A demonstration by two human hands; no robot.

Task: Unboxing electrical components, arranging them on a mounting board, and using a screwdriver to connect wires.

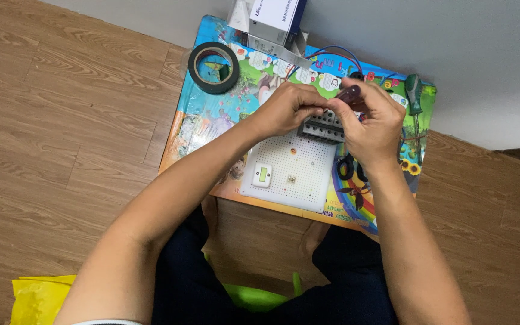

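Touching terminal block (pixel 325 127), both hands (pixel 287 108).

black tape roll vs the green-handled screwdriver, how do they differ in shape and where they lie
The black tape roll is a flat ring lying near the colourful mat's far left corner; the green-handled screwdriver is long and thin, lying at the mat's far right edge. The roll is black all over; the screwdriver has a green handle. Both rest on the mat, untouched by the hands.

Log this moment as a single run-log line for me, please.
left hand: steadies grey terminal block | right hand: holds dark-handled screwdriver over it | base: white perforated board | nearby: black tape roll
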